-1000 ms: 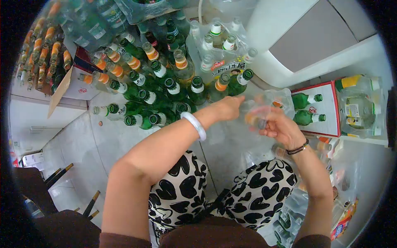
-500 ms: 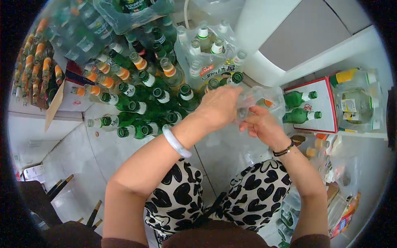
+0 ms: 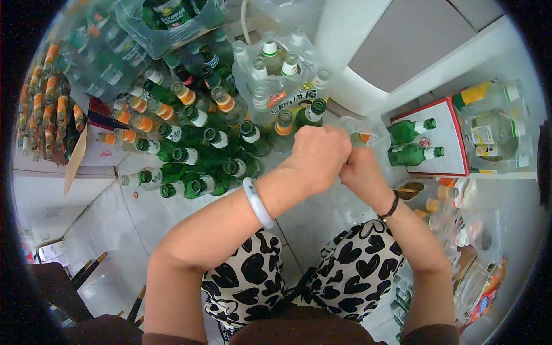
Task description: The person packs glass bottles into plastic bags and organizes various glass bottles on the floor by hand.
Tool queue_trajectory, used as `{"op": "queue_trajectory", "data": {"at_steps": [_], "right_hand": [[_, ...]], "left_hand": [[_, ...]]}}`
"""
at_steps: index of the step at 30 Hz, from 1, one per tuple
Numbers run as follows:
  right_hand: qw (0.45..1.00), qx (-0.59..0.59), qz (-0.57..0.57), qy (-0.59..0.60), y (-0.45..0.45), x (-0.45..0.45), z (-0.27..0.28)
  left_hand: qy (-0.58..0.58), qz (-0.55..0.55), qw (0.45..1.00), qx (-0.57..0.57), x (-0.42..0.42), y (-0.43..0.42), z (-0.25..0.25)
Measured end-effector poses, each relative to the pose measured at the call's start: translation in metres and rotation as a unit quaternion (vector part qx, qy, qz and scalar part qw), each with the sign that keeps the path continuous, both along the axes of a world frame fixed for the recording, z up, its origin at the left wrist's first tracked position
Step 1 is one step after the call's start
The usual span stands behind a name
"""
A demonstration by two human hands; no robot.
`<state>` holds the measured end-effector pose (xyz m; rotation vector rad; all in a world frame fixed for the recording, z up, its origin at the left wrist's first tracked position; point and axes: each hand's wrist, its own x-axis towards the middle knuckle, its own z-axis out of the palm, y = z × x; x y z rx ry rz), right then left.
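Observation:
My left hand [image 3: 321, 156] and my right hand [image 3: 366, 175] meet above the floor, both closed with fingers curled. They grip a clear plastic bag [image 3: 368, 133], whose crumpled film spreads behind and below the knuckles. An orange label shows through the film beside my right hand. Just beyond my left hand stand a green bottle [image 3: 313, 112] and a clear bottle with an orange neck label [image 3: 283, 127]. Many green bottles [image 3: 215, 138] stand upright to the left of my left hand.
A plastic-wrapped pack of bottles [image 3: 282, 72] stands behind. At right, two green bottles lie on a red-edged box [image 3: 428, 138], near large clear bottles [image 3: 494, 135]. An open carton [image 3: 103, 138] and stool legs [image 3: 89, 270] are at left. Bottles and bags lie lower right.
My hands have come together from apart, and both have closed on the bag. The view has shifted, so the bottles sit further left and slightly lower.

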<state>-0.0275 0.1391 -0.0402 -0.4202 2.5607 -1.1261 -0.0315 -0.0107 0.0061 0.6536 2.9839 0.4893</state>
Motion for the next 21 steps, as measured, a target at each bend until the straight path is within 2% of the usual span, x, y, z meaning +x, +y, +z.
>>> {"op": "queue_trajectory", "data": {"at_steps": [1,4,5,7,8,10,11,13,15,17,21], "right_hand": [[0.986,0.123,0.052,0.101,0.002,-0.001,-0.003],[0.979,0.107,0.049,0.168,0.002,-0.007,-0.024],[0.979,0.107,0.048,0.167,0.005,-0.006,-0.027],[0.996,0.081,0.019,-0.024,0.004,-0.007,-0.016],[0.996,0.081,0.018,-0.025,0.004,-0.008,-0.019],[0.982,0.168,0.059,0.069,0.002,-0.009,-0.019],[0.981,0.169,0.058,0.071,0.003,-0.011,-0.015],[0.969,0.243,0.053,-0.003,-0.004,-0.01,0.014],[0.974,0.212,0.079,-0.01,0.003,-0.006,0.025],[0.977,0.183,0.105,-0.016,0.012,-0.001,0.038],[0.969,0.179,0.16,0.056,0.03,0.009,0.062]], "left_hand": [[0.002,-0.003,1.0,-0.011,0.001,0.003,0.003],[-0.019,-0.012,1.0,0.002,0.004,0.004,0.009],[-0.043,-0.018,0.999,0.026,0.005,0.002,0.01],[-0.05,-0.004,0.998,0.036,0.005,0.002,0.004],[-0.058,0.01,0.997,0.048,0.005,0.003,0.0],[-0.086,0.02,0.994,0.068,0.004,0.002,-0.007],[-0.112,0.035,0.989,0.085,0.002,-0.001,-0.01],[-0.131,0.016,0.983,0.125,-0.007,-0.022,-0.004],[-0.153,-0.004,0.975,0.162,-0.006,-0.036,-0.003],[-0.074,0.025,0.987,0.141,-0.004,-0.042,-0.003],[-0.101,0.019,0.99,0.092,0.002,-0.028,-0.005]]}}
